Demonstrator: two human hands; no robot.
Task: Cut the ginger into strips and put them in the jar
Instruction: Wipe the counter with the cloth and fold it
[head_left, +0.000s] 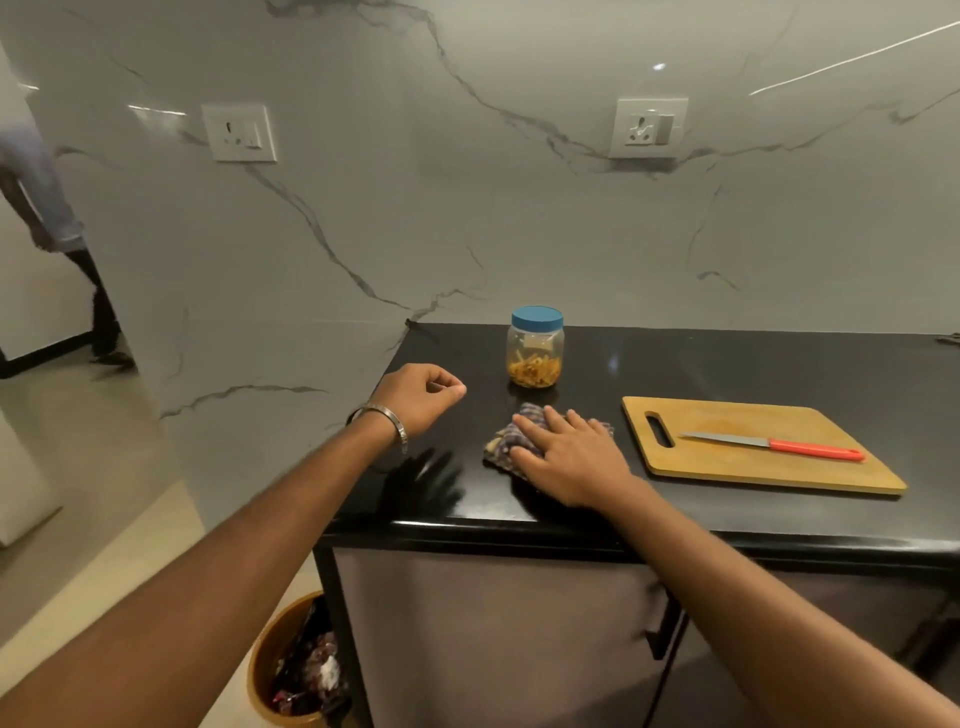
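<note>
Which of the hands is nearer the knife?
Right. The right hand rests on the cloth, just left of the board holding the knife; the left hand is further left.

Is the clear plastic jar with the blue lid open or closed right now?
Closed: the blue lid sits flat on the upright clear plastic jar.

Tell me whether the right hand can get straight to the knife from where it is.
Probably yes. The right hand lies flat on the cloth, and the knife sits alone on the cutting board just to its right, with nothing between them.
</note>
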